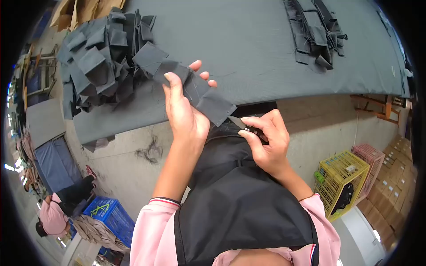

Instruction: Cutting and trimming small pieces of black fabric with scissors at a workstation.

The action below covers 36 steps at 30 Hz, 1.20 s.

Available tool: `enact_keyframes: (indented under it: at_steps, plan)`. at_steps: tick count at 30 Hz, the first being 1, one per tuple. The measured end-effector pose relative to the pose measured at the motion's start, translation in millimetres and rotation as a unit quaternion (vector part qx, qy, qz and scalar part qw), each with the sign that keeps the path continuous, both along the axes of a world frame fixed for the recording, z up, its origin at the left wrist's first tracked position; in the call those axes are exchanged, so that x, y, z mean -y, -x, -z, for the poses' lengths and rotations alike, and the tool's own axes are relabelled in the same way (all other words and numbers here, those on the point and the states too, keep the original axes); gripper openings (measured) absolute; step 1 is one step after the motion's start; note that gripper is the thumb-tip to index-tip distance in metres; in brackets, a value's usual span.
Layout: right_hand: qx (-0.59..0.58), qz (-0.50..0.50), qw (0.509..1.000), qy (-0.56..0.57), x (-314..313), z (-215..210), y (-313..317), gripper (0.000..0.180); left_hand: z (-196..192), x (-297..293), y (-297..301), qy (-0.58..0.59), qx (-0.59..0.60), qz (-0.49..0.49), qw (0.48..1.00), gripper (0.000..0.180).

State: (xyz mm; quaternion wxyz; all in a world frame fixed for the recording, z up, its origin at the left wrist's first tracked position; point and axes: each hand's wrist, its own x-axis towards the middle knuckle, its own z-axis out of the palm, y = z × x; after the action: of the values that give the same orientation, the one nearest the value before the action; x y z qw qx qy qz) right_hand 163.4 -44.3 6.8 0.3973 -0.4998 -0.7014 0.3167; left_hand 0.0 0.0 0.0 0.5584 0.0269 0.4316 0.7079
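My left hand (184, 108) holds a chain of dark grey fabric pieces (197, 88), thumb on top and fingertips showing past the far edge. The chain's far end reaches toward a heap of similar fabric pieces (93, 60) at the left of the table, and loose threads hang there. Pinched in my right hand (270, 139) is a small cutting tool (237, 122) with a pointed grey blade and a dark handle. Its tip is at the near corner of the lowest fabric piece; whether it touches is too small to tell.
The table (230, 40) is covered in grey cloth, with a second bundle of fabric pieces (315, 33) at the far right. Yellow crates (341, 177) and cardboard boxes (390, 181) stand at right. At lower left are a blue basket (111, 217) and another person (55, 215).
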Motion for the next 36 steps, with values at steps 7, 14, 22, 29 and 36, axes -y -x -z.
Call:
enact_keyframes:
  at_steps: [7, 14, 22, 29, 36]
  plan:
    - [0.061, -0.090, 0.993, -0.055, 0.7, -5.9, 5.8, 0.028, -2.1, 0.7, 1.3, 0.001, -0.005, 0.019, 1.000, 0.034]
    - [0.093, -0.069, 0.992, -0.051, 3.8, -8.5, 9.9, 0.031, -1.6, 1.8, 1.2, 0.000, -0.009, 0.017, 1.000, 0.035]
    - [0.099, -0.070, 0.991, -0.066, 5.3, -2.9, 9.9, 0.030, 1.3, 2.2, 2.8, 0.008, 0.019, 0.023, 1.000, 0.035]
    - [0.033, -0.062, 0.997, -0.009, 7.6, 1.3, 6.8, 0.027, 6.1, 1.3, 6.1, 0.036, 0.097, 0.046, 0.994, 0.032]
    - [-0.112, -0.060, 0.984, 0.125, 4.6, 3.8, 1.1, 0.023, 12.8, 0.9, 7.8, 0.062, 0.155, 0.066, 0.984, 0.031]
